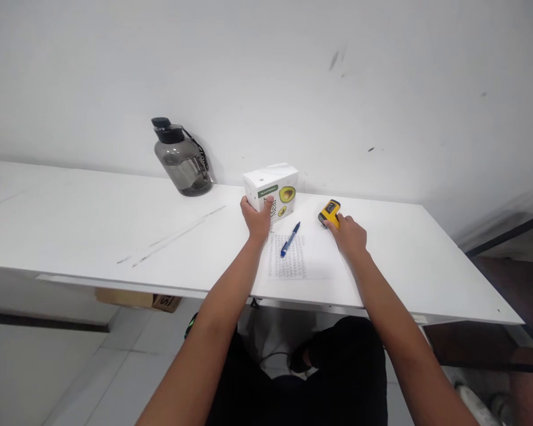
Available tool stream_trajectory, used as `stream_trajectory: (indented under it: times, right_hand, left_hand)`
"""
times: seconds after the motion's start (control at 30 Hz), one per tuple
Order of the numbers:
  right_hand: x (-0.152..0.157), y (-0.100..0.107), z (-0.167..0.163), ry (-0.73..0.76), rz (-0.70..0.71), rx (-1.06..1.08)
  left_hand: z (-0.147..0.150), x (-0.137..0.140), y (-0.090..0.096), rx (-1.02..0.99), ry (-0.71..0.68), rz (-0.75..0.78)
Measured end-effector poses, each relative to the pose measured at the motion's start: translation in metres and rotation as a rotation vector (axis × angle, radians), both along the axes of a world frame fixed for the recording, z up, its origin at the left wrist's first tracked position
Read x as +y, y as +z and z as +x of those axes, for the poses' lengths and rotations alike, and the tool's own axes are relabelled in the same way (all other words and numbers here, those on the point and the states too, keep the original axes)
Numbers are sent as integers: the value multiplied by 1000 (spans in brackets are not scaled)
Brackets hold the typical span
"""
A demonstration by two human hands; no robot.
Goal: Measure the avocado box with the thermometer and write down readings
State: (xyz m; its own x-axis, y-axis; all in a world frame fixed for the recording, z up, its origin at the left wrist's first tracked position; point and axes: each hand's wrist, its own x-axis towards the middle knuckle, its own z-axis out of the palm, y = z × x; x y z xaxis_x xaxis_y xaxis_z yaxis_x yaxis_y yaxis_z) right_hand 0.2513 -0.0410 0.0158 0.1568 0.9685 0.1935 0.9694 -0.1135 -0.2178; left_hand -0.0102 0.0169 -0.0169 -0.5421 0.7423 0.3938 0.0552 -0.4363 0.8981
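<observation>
My left hand grips the lower left end of a white carton, thumb on its front and the other fingers around the side. The carton stands upright on the table and has avocado pictures and a green label on its face. To the right, my right hand is closed on what looks like a yellow and black tape measure, low over or on the tabletop. Between my arms lies a printed sheet of paper, with a blue pen resting slanted across it.
A grey see-through water bottle with a dark lid stands at the back left, near the wall. The white table has scuff lines on its left part. Below it is a cardboard box; a dark metal frame stands at right.
</observation>
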Motion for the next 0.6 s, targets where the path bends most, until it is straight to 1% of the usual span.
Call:
stream_trajectory:
  times: [0.1,0.27,0.33,0.4,0.43,0.47,0.6]
  right_hand:
    - [2,-1,0,4,10,24]
    - [2,-1,3,27,34,-47]
    - [0,0,2,16,85,-61]
    - [-2,0,-3,38,191,-76]
    - [-4,0,-6,93,242,-85]
    - [-5,-1,-11,187,279,-93]
    - [-8,-12,-32,730,315,-148]
  left_hand:
    - [0,0,0,-32,5,-13]
    - [-1,1,-1,-27,-4,-12]
    - [-1,1,-1,-33,-4,-20]
    - [-1,1,-1,-44,-4,-28]
    - [-1,1,-1,-49,-2,-31]
    - [-1,1,-1,-52,2,-35]
    - [-1,1,-2,-34,4,-37]
